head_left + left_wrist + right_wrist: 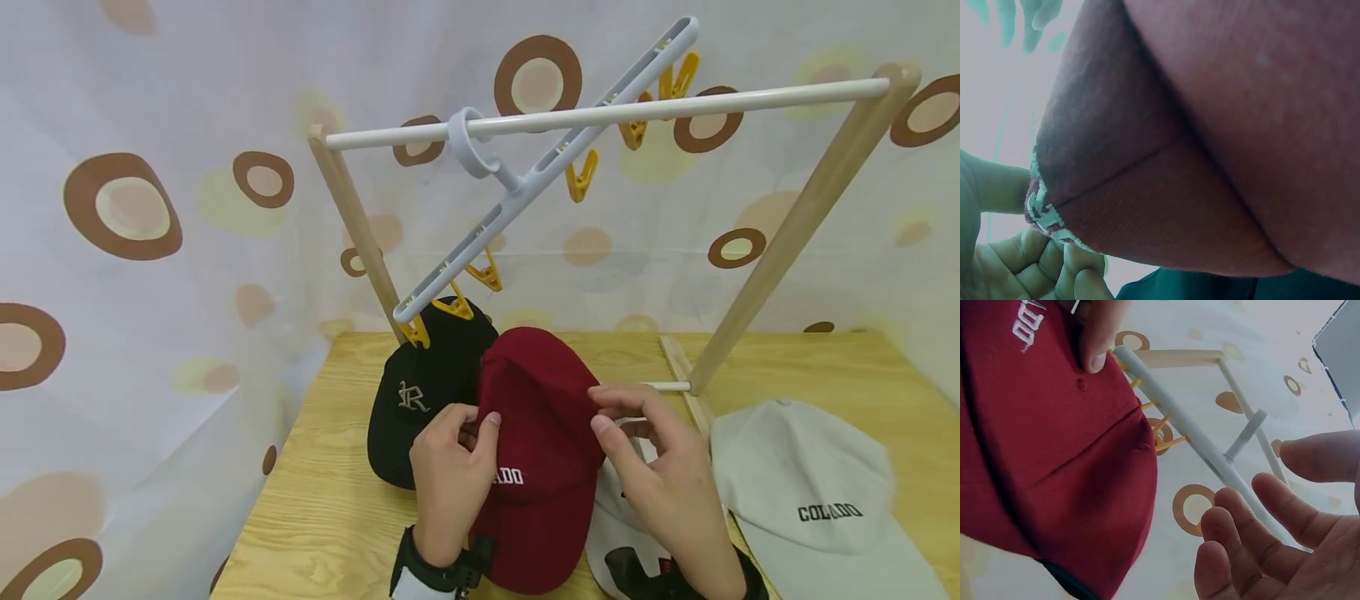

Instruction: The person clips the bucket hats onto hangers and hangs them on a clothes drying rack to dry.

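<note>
A dark red cap (pixel 536 400) with white lettering is held up at the centre, its brim downward. My left hand (pixel 453 475) pinches its left side between thumb and fingers, and the thumb lies on the fabric in the right wrist view. At the cap's right side is my right hand (pixel 667 475), fingers loosely bent. The right wrist view shows that hand's fingers (pixel 1272 544) spread apart from the cap with nothing in them. Above hangs a pale grey clip hanger (pixel 517 187) with several yellow clips (pixel 581 177).
A white rod (pixel 675 108) on wooden posts (pixel 802 225) carries the hanger. A black cap (pixel 408 417) is below the hanger's near clips. On the wooden table (pixel 300 500), a light grey cap (pixel 810 467) lies at right, another pale cap (pixel 611 533) partly behind my right hand.
</note>
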Demonstrator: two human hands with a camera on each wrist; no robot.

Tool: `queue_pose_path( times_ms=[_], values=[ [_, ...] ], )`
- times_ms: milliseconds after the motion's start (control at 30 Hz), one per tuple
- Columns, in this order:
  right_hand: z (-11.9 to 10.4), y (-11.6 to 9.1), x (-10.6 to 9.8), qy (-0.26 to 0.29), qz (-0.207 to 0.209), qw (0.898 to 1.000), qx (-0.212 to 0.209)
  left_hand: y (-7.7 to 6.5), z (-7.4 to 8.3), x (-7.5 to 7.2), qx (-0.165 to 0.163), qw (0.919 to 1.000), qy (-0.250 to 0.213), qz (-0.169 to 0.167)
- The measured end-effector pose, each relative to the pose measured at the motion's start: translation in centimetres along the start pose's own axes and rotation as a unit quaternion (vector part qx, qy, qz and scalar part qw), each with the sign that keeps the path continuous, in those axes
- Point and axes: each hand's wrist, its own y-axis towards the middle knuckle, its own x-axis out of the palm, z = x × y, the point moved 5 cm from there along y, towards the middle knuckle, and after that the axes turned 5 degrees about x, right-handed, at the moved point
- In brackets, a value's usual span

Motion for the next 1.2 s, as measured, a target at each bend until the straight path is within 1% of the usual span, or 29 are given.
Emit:
queue_pose_path(
  times_ms=[100, 233, 400, 633, 867, 1033, 1200],
  values=[
    [-0.1, 0.5, -0.2, -0.007, 0.006, 1.000, -0.004, 0.0, 0.0, 0.3, 0.000, 1.0000, 0.001, -0.002],
    [-0.7, 1.4, -0.2, -0.013, 0.012, 1.000, -0.009, 0.0, -0.1, 0.3, -0.002, 1.0000, 0.009, 0.001],
    [-1.7, 2.5, 0.1, -0.024, 0.004, 1.000, -0.015, -0.1, -0.2, 0.1, -0.007, 0.9999, 0.010, 0.000],
    [-3.1, 4.1, 0.3, -0.052, -0.003, 0.998, -0.035, 0.0, -0.2, 0.1, -0.006, 0.9999, 0.007, 0.004],
    [-3.1, 6.1, 1.5, -0.071, -0.033, 0.996, -0.044, 0.0, -0.3, 0.2, -0.007, 0.9999, 0.009, 0.004],
    [-3.1, 6.8, 2.2, -0.081, -0.035, 0.994, -0.057, 0.1, -0.3, 0.2, -0.002, 1.0000, 0.003, 0.002],
    [-3.3, 7.8, 3.1, -0.120, -0.049, 0.990, -0.060, 0.2, -0.2, 0.2, -0.002, 1.0000, 0.003, -0.001]
  ],
)
